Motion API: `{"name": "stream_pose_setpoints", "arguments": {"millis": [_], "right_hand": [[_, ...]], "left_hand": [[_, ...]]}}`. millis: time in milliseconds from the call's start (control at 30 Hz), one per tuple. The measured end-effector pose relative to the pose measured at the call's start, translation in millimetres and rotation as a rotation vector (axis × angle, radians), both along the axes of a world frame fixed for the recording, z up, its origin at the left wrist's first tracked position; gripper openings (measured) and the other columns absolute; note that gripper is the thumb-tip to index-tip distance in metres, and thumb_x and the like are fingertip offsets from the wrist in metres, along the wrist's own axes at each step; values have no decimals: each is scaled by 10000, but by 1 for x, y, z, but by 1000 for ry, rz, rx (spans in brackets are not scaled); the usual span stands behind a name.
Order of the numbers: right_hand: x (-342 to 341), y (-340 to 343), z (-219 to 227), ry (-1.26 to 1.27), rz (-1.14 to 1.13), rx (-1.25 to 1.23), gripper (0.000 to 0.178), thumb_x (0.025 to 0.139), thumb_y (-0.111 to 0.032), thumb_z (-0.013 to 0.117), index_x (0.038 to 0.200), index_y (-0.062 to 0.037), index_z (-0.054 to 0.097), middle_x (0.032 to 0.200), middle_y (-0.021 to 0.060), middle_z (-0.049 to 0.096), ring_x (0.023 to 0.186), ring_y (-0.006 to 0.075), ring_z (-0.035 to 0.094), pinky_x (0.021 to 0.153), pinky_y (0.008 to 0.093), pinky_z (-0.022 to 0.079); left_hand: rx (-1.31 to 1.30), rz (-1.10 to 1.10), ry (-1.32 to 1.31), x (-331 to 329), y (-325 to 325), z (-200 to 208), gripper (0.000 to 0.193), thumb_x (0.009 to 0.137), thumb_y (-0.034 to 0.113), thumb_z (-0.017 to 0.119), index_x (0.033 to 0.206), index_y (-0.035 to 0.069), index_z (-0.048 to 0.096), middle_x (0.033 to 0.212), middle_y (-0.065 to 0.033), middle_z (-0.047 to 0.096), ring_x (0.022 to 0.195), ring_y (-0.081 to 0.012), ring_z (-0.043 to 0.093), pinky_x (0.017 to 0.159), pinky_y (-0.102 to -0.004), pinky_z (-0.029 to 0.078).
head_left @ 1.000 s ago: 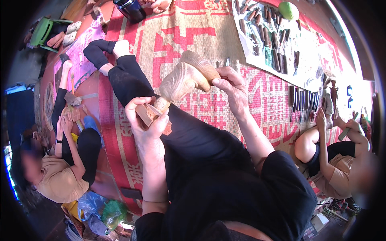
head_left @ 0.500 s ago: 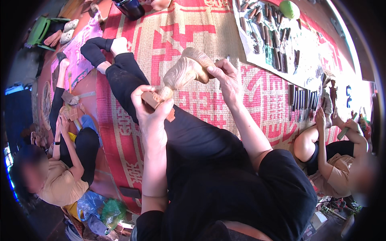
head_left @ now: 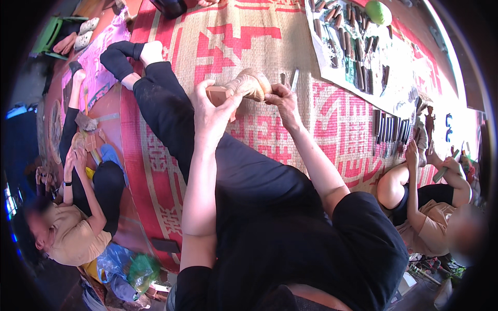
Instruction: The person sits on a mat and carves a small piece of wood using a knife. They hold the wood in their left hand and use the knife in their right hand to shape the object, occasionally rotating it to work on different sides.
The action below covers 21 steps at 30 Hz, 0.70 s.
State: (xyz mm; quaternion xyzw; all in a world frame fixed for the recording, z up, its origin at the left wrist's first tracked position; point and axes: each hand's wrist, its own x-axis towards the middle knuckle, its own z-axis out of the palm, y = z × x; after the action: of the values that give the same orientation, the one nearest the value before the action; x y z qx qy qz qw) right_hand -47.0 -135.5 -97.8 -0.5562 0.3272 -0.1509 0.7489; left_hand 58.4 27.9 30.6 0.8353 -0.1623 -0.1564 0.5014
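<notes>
A pale wooden carving with flowing grooved lines is held level between my two hands, over the mat beyond my legs. My left hand is closed around its squared, block-like end, thumb on the near side and fingers on the far side. At the rounded end, my right hand pinches the wood between thumb and bent fingers. Just past the right hand lies a narrow blade-like tool on the mat. The underside of the carving is hidden from me.
A red and tan woven mat spreads under me. At the far right, a white sheet bears several dark-handled carving tools and a round green fruit. More tools lie in a row nearer. Co-workers sit at left and right.
The carving has moved away from me and turned more level, its grooved side now foreshortened. Both hands moved with it, the left one outward and to the right, keeping their hold.
</notes>
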Motion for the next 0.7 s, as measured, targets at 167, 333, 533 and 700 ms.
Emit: {"name": "stream_pose_setpoints", "arguments": {"millis": [167,333,533,700], "right_hand": [[0,2,-22,-23,-11,54,259,801,-95,726,1015,22,640,872,76,669,766,130,615,723,271,497],[-1,-4,-25,19,35,103,222,820,-86,706,1004,20,644,835,59,662,713,116,598,656,253,489],[-18,-15,-15,97,32,75,110,819,-35,669,918,8,648,717,43,630,584,83,542,528,235,446],[-54,-33,-19,318,-70,-252,91,795,-29,641,884,-12,641,698,60,640,561,90,564,519,243,456]], "left_hand": [[215,-65,-53,-10,-4,3,685,676,267,800,1221,97,421,1120,-185,446,1004,-360,565,845,-462,495],[291,-84,-222,-9,-7,-3,614,733,281,757,1226,113,432,1140,-161,452,831,-298,652,753,-376,539],[300,31,-80,-11,-10,9,638,719,327,752,1228,97,444,1147,-157,454,926,-299,628,816,-397,511],[275,43,-116,-13,-6,8,616,708,337,752,1194,87,468,1140,-164,455,962,-329,605,826,-421,505]]}}
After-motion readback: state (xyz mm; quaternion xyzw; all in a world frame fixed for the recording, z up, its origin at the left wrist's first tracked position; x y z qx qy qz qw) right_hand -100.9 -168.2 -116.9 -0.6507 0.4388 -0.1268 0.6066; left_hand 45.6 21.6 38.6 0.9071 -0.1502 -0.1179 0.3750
